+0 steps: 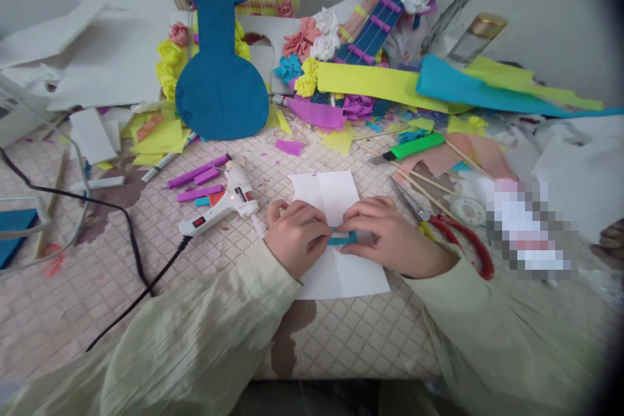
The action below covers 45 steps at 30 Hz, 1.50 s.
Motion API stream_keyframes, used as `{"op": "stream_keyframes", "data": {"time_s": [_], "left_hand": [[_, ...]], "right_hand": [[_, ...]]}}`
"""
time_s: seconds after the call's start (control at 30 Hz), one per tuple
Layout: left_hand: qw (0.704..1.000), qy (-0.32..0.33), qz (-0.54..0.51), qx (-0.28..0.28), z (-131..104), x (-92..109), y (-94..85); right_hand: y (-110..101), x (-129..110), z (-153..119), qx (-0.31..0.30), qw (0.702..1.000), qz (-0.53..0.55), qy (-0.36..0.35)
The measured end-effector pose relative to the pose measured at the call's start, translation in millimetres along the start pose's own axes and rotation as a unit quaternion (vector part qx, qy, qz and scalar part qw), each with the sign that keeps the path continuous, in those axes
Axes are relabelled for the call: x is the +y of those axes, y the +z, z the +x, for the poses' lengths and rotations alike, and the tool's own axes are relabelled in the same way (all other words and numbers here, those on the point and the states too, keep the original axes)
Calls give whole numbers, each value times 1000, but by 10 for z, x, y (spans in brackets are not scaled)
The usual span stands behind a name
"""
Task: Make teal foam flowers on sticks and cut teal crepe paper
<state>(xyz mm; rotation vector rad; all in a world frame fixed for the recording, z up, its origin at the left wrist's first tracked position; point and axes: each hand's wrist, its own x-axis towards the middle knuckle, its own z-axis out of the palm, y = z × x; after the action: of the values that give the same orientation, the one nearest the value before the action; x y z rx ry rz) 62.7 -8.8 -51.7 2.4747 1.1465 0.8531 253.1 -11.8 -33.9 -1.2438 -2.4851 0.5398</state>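
Note:
Over a creased sheet of white paper [363, 276], both my hands meet at a small blue paper strip [341, 240]. A thin white piece lies along the strip's upper edge, and my fingers partly cover it. My left hand [298, 234] is closed, its fingertips pinching the strip's left end. With fingers bent, my right hand [387, 234] grips the right end between thumb and fingertips. Left of the paper lies a white hot glue gun [229, 201] with a lit indicator, its nozzle end close to my left hand. Red-handled scissors [439, 221] rest beside my right hand.
A blue guitar-shaped cutout [221, 88] stands at the back, before decorated paper guitars and paper flowers [325, 32]. Purple rolls [197, 175] lie behind the glue gun. A green box cutter [414, 147] and wooden sticks [429, 188] lie right. A black cord [139, 260] crosses the left side.

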Motion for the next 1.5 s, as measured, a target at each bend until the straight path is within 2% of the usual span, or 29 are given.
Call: {"op": "stream_keyframes", "data": {"time_s": [0.47,0.77,1.07,1.27,1.5], "left_hand": [[1000,7,16,-1,-13,13,11],[999,32,43,1,-10,-3,27],[999,22,29,-8,-22,-5,26],[1000,-4,17,-24,-2,-5,23],[999,-37,-16,-29,-2,7,30]], "right_hand": [[38,1,-4,30,998,-44,-35],[5,-9,9,16,997,-44,-57],[33,17,0,41,991,-85,-95],[27,-3,9,33,993,-79,-85],[35,-35,29,16,1000,-16,-21]]}}
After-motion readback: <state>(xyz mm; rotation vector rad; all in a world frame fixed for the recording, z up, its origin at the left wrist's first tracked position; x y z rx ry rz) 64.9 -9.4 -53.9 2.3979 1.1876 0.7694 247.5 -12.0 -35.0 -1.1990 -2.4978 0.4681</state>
